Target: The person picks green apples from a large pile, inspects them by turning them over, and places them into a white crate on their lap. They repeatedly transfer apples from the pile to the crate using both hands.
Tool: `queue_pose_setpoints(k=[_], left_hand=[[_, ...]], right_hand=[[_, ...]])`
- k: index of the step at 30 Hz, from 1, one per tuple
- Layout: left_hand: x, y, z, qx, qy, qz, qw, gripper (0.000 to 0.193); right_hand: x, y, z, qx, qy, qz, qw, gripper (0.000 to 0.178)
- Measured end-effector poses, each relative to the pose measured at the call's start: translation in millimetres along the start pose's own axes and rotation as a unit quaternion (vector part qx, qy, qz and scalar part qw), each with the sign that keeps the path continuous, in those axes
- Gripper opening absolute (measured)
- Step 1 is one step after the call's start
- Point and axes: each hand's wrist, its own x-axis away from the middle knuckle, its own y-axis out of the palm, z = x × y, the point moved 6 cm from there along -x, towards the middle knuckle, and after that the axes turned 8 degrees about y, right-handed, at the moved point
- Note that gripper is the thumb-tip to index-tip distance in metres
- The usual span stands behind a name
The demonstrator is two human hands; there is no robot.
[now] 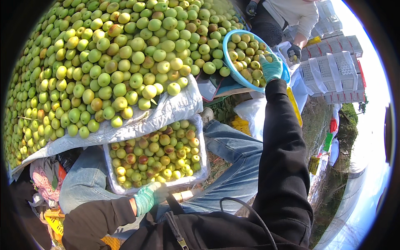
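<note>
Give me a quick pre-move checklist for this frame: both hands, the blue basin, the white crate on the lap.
1. Right hand has a grip on the blue basin: ok, gloved fingers lie over its near rim.
2. Blue basin holds fruit without spilling: ok, the fruit sits below the rim.
3. Left hand steadies the white crate: ok, it rests at the crate's near edge.
4. White crate has room: cannot tell, fruit lies near the rim.
5. Big fruit pile stays on its white sheet: ok.
6. Other person's gloved hand is apart from the basin: ok, just beyond the far rim.
</note>
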Motion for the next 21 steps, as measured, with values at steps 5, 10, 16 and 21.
queue_pose_setpoints(k=[5,10,16,21], left_hand=[[6.2,4.8,4.1,0.007,0.0,-0.024,1.0,0.033],[7.0,7.2,7.1,-0.017,-0.004,-0.024,1.0,0.033],[14.0,11.1,15.8,-0.027,0.037,-0.101,0.994,0.031],[22.7,12.0,19.1,-0.022,0.018,-0.095,0.995,0.031]], right_hand=[[64.1,-2.6,-23.0,-0.609,0.244,-0.277,0.702,0.037],[191.3,13.4,-52.8,-0.642,0.274,-0.493,0.519,0.046],[349.0,72.9,11.8,-0.36,0.41,-0.572,0.613,0.038],[404.7,101.1,49.2,-0.298,0.42,-0.603,0.61,0.04]])
